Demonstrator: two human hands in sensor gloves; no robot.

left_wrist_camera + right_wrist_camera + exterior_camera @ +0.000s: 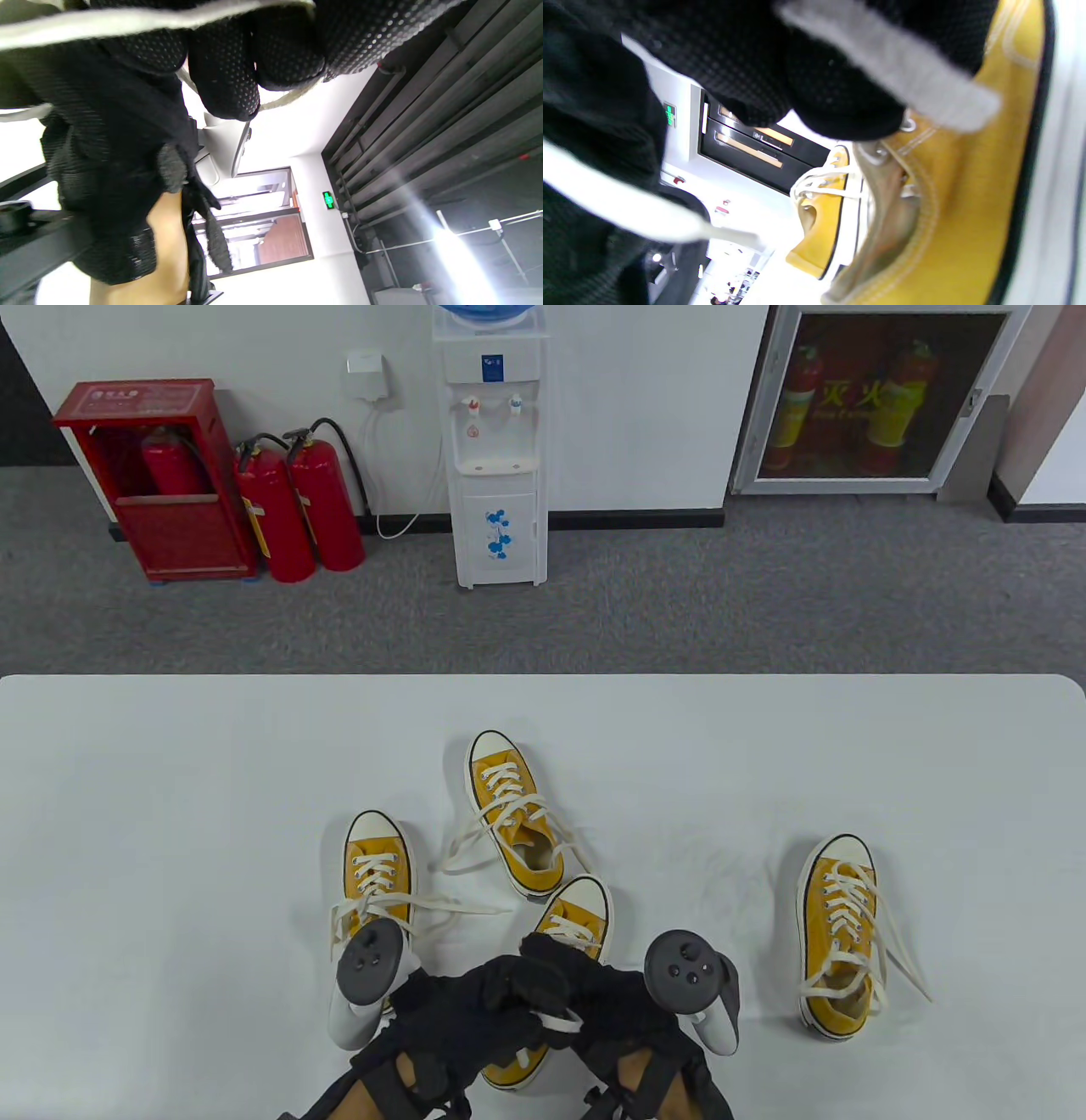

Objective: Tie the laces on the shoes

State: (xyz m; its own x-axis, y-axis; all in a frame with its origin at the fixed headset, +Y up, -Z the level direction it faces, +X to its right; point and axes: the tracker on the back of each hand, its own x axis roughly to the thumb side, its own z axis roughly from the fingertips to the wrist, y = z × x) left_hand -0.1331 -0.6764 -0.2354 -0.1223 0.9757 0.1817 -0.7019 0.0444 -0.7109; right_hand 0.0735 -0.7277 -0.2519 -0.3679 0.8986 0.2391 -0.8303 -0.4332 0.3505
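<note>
Several yellow canvas shoes with white laces lie on the white table (170, 780). The nearest shoe (577, 912) sits at the front centre, mostly hidden under both gloved hands. My left hand (488, 988) and right hand (594, 984) meet over it and hold its white lace (560, 1025). In the left wrist view the lace (140, 19) runs across the gloved fingers (225, 80). In the right wrist view a lace strand (895, 76) crosses the fingers (835, 97) above the yellow shoe (971, 212).
Another yellow shoe (377, 882) lies front left with loose laces, one (513, 814) lies behind the centre with laces spread, and one (840, 937) lies to the right. A water dispenser (496, 449) and fire extinguishers (297, 509) stand on the floor beyond the table.
</note>
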